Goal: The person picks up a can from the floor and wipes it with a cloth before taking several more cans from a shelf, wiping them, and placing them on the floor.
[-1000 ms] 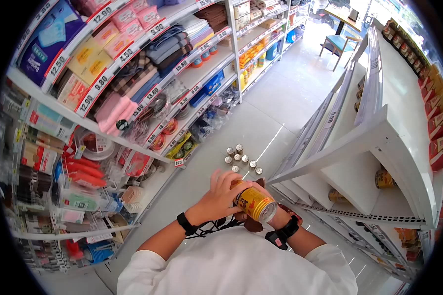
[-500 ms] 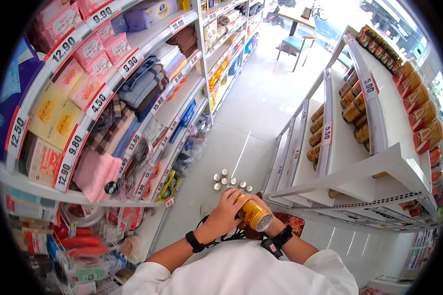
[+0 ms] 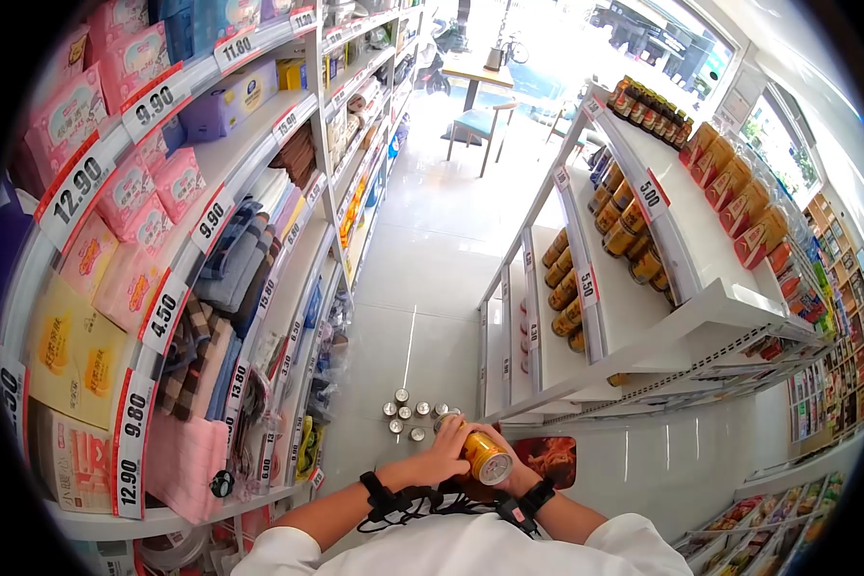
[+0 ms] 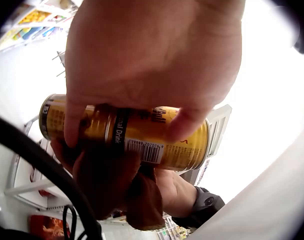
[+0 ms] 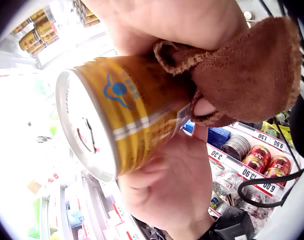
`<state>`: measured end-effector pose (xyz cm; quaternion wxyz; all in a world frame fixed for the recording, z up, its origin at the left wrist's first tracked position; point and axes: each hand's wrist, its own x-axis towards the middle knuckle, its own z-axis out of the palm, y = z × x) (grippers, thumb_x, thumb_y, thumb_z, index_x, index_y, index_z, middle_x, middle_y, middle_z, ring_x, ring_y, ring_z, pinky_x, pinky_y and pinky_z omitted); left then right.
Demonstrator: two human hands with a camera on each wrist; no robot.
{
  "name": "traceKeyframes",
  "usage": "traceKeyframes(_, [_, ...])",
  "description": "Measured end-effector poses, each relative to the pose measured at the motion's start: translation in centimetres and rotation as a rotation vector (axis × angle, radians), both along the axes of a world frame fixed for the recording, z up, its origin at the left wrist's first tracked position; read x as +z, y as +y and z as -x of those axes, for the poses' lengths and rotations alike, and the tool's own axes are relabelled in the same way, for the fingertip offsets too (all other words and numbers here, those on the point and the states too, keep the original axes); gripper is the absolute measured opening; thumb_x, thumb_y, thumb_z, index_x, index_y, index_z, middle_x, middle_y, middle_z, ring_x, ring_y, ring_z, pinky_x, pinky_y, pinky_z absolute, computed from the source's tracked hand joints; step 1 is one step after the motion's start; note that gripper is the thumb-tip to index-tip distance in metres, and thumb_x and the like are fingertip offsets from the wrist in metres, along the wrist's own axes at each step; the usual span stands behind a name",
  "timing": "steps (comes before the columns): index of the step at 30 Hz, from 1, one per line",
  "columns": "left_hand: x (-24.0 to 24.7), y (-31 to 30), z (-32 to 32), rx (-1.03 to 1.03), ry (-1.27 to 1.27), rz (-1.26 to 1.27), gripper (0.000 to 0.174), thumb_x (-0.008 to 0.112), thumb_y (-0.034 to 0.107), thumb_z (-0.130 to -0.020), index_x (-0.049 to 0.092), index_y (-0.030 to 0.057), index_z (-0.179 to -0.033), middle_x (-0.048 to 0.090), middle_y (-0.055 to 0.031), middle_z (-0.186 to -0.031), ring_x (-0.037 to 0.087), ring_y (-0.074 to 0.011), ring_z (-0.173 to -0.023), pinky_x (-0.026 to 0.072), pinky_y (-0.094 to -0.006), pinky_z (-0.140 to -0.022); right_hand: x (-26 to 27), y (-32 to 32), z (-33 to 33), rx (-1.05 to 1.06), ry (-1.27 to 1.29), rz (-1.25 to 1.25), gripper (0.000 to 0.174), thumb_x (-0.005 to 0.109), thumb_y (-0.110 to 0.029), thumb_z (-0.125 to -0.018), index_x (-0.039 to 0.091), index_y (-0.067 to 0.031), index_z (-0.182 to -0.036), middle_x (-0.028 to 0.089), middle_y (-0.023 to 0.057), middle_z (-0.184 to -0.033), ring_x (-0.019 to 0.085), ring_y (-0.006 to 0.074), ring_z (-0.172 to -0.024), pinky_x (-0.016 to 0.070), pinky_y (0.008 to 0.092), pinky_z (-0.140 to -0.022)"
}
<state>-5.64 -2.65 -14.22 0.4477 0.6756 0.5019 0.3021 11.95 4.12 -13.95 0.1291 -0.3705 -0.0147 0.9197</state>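
Note:
A gold drink can (image 3: 490, 465) (image 4: 187, 152) (image 5: 137, 107) lies tilted between both hands, its silver lid toward the right in the head view. My left hand (image 3: 434, 465) (image 4: 152, 55) grips it from above, fingers curled over its side. From the other side my right hand (image 3: 520, 474) (image 5: 177, 22) holds the can together with a brown cloth (image 4: 109, 175) (image 5: 247, 72). The cloth lies against the can's side, and a fingertip shows through a gap in it. Part of the right hand's fingers is hidden by cloth and can.
Several cans (image 3: 422, 408) stand on the floor ahead. On the right, a white shelf unit (image 3: 634, 350) holds rows of gold cans (image 3: 566, 288). Shelves of towels (image 3: 235, 264) and tissue packs (image 3: 72, 355) line the left. A table (image 3: 477, 69) and a chair (image 3: 480, 125) stand beyond the aisle.
The head view has swung right and up, so shelves and floor cans sit farther left and more gold cans show on the right shelves. Both hands keep hold of the can.

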Motion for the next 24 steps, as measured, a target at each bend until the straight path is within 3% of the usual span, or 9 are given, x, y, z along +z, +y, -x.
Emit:
traceKeyframes(2, [-3.4, 2.0, -0.7, -0.011, -0.031, 0.014, 0.068, 0.059, 0.016, -0.082, 0.031, 0.0063, -0.143, 0.018, -0.0237, -0.149, 0.009, -0.0387, -0.146, 0.0157, -0.0432, -0.119, -1.3, 0.3, -0.5, 0.050, 0.378, 0.039, 0.041, 0.052, -0.046, -0.096, 0.062, -0.0104, -0.113, 0.067, 0.0113, -0.103, 0.067, 0.0277, -0.086, 0.0564, 0.0399, -0.071])
traceKeyframes(4, [-0.8, 2.3, -0.4, 0.011, -0.276, 0.150, 0.048, 0.048, 0.024, -0.093, 0.041, 0.0072, -0.137, 0.022, -0.0163, -0.148, 0.013, -0.0303, -0.145, 0.0146, -0.0377, -0.118, -1.2, 0.5, -0.2, -0.007, 0.286, 0.037, 0.040, 0.052, -0.046, -0.095, 0.062, -0.0104, -0.112, 0.068, 0.0111, -0.101, 0.067, 0.0282, -0.084, 0.0553, 0.0402, -0.069])
traceKeyframes(7, [-0.7, 3.8, -2.1, 0.183, -0.500, 0.281, 0.043, 0.042, 0.035, -0.098, 0.045, 0.0109, -0.134, 0.031, -0.0116, -0.143, 0.025, -0.0243, -0.140, 0.0210, -0.0341, -0.115, -2.3, 1.2, -0.4, -0.112, 0.148, -0.033, 0.039, 0.054, -0.045, -0.094, 0.063, -0.0104, -0.110, 0.068, 0.0103, -0.097, 0.066, 0.0283, -0.081, 0.0541, 0.0405, -0.066])
traceKeyframes(8, [-1.8, 5.2, -2.5, 0.289, -0.660, 0.507, 0.043, 0.042, 0.042, -0.099, 0.048, 0.0136, -0.131, 0.040, -0.0076, -0.135, 0.036, -0.0201, -0.131, 0.0271, -0.0332, -0.111, -3.2, 1.4, -0.3, -0.150, 0.087, -0.102, 0.038, 0.055, -0.045, -0.093, 0.063, -0.0103, -0.108, 0.068, 0.0097, -0.095, 0.066, 0.0280, -0.081, 0.0540, 0.0405, -0.066])
traceKeyframes(11, [-2.4, 6.4, -3.4, 0.439, -0.680, 0.598, 0.048, 0.043, 0.048, -0.099, 0.049, 0.0134, -0.131, 0.045, -0.0049, -0.129, 0.042, -0.0174, -0.123, 0.0306, -0.0332, -0.108, -4.8, 2.6, -0.2, -0.203, 0.110, -0.024, 0.037, 0.056, -0.044, -0.093, 0.064, -0.0105, -0.106, 0.069, 0.0093, -0.094, 0.067, 0.0277, -0.082, 0.0553, 0.0400, -0.067])
traceKeyframes(16, [-0.1, 6.5, -5.2, 0.529, -0.346, 0.418, 0.061, 0.057, 0.046, -0.093, 0.042, 0.0034, -0.134, 0.036, -0.0124, -0.139, 0.037, -0.0238, -0.131, 0.0318, -0.0364, -0.109, -6.5, 2.1, -1.1, -0.207, 0.126, -0.020, 0.047, 0.058, -0.047, -0.091, 0.061, -0.0079, -0.116, 0.068, 0.0111, -0.104, 0.067, 0.0265, -0.089, 0.0560, 0.0390, -0.080])
traceKeyframes(20, [-3.9, 6.9, -5.5, 0.642, -0.158, 0.390, 0.067, 0.063, 0.048, -0.088, 0.045, 0.0017, -0.132, 0.041, -0.0134, -0.132, 0.044, -0.0287, -0.125, 0.0387, -0.0342, -0.102, -6.3, 2.7, -0.1, -0.260, 0.090, -0.032, 0.047, 0.057, -0.046, -0.091, 0.059, -0.0078, -0.119, 0.066, 0.0121, -0.107, 0.067, 0.0269, -0.092, 0.0560, 0.0397, -0.082])
traceKeyframes(22, [-3.9, 6.8, -5.5, 0.724, -0.577, 0.572, 0.057, 0.056, 0.047, -0.092, 0.047, 0.0058, -0.131, 0.049, -0.0105, -0.132, 0.052, -0.0258, -0.119, 0.0446, -0.0360, -0.098, -5.0, 3.0, -0.2, -0.195, 0.133, -0.034, 0.049, 0.056, -0.047, -0.091, 0.057, -0.0088, -0.122, 0.066, 0.0123, -0.108, 0.066, 0.0266, -0.096, 0.0550, 0.0404, -0.085])
traceKeyframes(24, [-2.0, 6.7, -5.5, 0.706, -0.762, 0.746, 0.055, 0.053, 0.049, -0.093, 0.050, 0.0074, -0.129, 0.054, -0.0102, -0.126, 0.057, -0.0259, -0.112, 0.0470, -0.0372, -0.096, -5.1, 3.2, -0.8, -0.160, 0.122, -0.053, 0.051, 0.055, -0.047, -0.092, 0.054, -0.0078, -0.125, 0.065, 0.0132, -0.109, 0.066, 0.0270, -0.096, 0.0553, 0.0410, -0.086])
